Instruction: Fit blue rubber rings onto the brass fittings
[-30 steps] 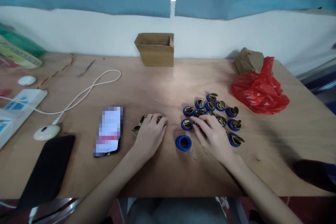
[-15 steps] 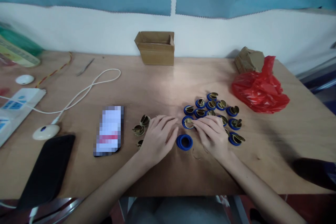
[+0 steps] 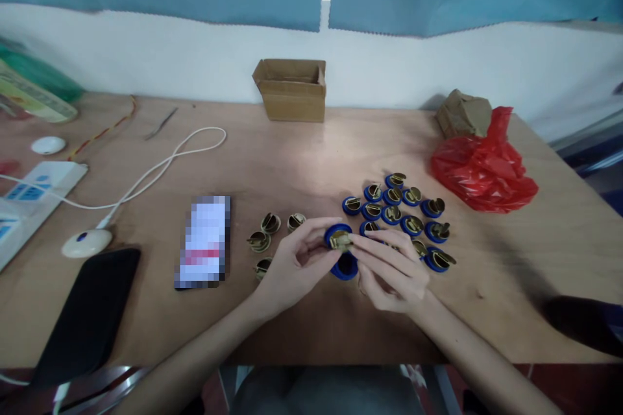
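Note:
My left hand (image 3: 292, 266) and my right hand (image 3: 389, 267) meet over the table's middle, both pinching one blue ring with a brass insert (image 3: 339, 238) held just above the wood. An empty blue ring (image 3: 344, 266) lies on the table right under it, partly hidden by my fingers. To the right sits a cluster of several blue rings fitted with brass pieces (image 3: 406, 217). Several loose brass pieces (image 3: 269, 233) lie to the left of my left hand.
A phone (image 3: 204, 241) and a black phone (image 3: 87, 314) lie at the front left by a white cable (image 3: 156, 172) and white power strip (image 3: 29, 191). An open cardboard box (image 3: 291, 89) stands at the back. A red plastic bag (image 3: 481, 165) lies at the right.
My hands came together and lifted one blue ring with its brass insert off the table. The left hand left the loose brass pieces, which now lie uncovered.

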`<state>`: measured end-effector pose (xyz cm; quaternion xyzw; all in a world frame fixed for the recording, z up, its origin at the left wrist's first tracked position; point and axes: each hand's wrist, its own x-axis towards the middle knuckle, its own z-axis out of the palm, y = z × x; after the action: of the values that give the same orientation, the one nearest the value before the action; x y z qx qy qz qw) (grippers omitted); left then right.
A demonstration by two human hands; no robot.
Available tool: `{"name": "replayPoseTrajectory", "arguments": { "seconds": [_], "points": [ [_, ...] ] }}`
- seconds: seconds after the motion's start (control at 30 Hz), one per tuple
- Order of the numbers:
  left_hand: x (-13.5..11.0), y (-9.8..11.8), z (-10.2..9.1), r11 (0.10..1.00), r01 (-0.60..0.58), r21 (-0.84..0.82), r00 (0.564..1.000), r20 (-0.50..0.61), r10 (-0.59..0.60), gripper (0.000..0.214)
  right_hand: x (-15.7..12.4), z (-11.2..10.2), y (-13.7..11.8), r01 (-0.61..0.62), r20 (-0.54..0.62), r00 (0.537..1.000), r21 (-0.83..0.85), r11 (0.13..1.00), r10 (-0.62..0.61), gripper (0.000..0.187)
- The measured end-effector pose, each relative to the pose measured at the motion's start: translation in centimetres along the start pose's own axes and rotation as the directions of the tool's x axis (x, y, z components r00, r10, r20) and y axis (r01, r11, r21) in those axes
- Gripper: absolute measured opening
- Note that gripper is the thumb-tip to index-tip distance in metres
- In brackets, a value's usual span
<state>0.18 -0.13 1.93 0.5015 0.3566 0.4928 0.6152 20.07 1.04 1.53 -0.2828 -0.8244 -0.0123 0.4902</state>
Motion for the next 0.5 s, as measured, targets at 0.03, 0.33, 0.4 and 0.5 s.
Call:
{"name": "replayPoseTrajectory", "arguments": {
  "seconds": [0.03,0.33,0.4,0.5],
  "points": [
    [0.0,0.0,0.0,1.0,-0.02,0.024,1.0,-0.021,0.02,0.041,0.0,0.0,0.0,-0.024,-0.007,1.0,0.011,1.0,0.024,0.051],
    [-0.5,-0.6,0.0,0.853,-0.236,0.466,0.969,0.05,0.24,0.039,0.5,-0.5,-0.3,-0.156,0.101,0.984,0.109,0.982,0.145,0.04],
    [-0.5,-0.8,-0.1,0.821,-0.26,0.508,0.963,0.076,0.259,0.044,0.4,-0.3,-0.4,-0.173,0.09,0.983,0.118,0.978,0.163,0.037],
    [-0.7,-1.1,0.1,0.8,-0.294,0.523,0.953,0.095,0.288,0.052,0.2,-0.1,-0.6,-0.193,0.064,0.98,0.105,0.976,0.187,0.036]
  ]
}}
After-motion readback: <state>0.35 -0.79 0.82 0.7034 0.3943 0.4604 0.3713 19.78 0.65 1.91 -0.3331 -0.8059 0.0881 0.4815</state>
